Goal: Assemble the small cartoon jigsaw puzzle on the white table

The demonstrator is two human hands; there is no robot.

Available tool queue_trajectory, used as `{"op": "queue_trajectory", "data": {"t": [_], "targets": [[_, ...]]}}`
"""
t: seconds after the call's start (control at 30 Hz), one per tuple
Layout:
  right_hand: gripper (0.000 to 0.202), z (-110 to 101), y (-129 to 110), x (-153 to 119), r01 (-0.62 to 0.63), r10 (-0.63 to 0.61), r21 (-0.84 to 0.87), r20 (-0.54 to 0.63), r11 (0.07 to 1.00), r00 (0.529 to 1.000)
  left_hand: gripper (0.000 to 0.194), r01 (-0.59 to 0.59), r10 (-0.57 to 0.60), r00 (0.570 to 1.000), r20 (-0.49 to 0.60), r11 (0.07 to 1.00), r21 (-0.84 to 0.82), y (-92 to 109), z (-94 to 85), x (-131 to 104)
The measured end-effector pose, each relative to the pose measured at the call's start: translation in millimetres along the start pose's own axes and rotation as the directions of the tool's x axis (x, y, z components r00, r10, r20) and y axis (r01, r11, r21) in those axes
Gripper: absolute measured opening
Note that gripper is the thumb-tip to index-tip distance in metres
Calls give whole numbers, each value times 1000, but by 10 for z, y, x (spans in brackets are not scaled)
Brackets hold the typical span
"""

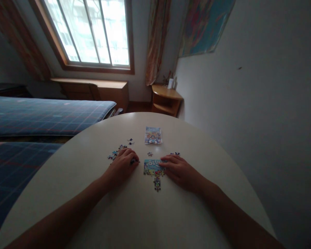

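A partly joined puzzle (151, 166) lies on the round white table (145, 214), with a narrow strip of pieces reaching down from it. My right hand (180, 171) rests with fingers spread, its fingertips on the puzzle's right edge. Left of the puzzle, my left hand (124, 164) has its fingers curled together around a dark puzzle piece (134, 161). Loose pieces (113, 155) lie beside and partly under that hand. One single piece (150, 154) sits just above the puzzle.
A picture sheet (153, 135) lies farther back on the table. Two dark pieces (130, 141) are left of it, and more pieces (176, 153) sit behind my right hand. A bed (49, 117) stands left, a corner shelf (167, 91) behind.
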State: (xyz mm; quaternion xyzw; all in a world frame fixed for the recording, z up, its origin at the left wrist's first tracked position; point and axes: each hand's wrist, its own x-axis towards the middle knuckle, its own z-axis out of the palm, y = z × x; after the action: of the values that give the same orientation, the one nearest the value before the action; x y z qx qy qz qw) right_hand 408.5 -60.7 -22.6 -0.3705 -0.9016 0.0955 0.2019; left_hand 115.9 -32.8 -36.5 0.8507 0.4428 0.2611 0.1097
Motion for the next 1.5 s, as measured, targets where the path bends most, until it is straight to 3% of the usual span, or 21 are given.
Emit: {"op": "queue_trajectory", "data": {"t": [0.8, 0.97, 1.23, 1.37, 1.5], "targets": [[32, 30, 21, -5, -13, 13, -26, 10, 1000, 1000, 8, -7, 4, 999, -39, 997, -78, -4, 6, 28], [33, 25, 15, -5, -8, 7, -29, -7, 1000, 1000, 13, 65, -71, 997, -32, 986, -151, 55, -16, 26], [32, 42, 33, -10, -8, 7, -40, -8, 999, 1000, 22, 283, -285, 958, 33, 921, -269, 184, -95, 47], [33, 29, 16, -6, -10, 10, -47, -5, 999, 1000, 26, 296, -283, 955, 92, 869, -397, 275, -131, 45], [32, 18, 3, -1, -5, 5, -50, -3, 999, 1000, 23, 290, -276, 957, 93, 888, -356, 277, -104, 13]]}}
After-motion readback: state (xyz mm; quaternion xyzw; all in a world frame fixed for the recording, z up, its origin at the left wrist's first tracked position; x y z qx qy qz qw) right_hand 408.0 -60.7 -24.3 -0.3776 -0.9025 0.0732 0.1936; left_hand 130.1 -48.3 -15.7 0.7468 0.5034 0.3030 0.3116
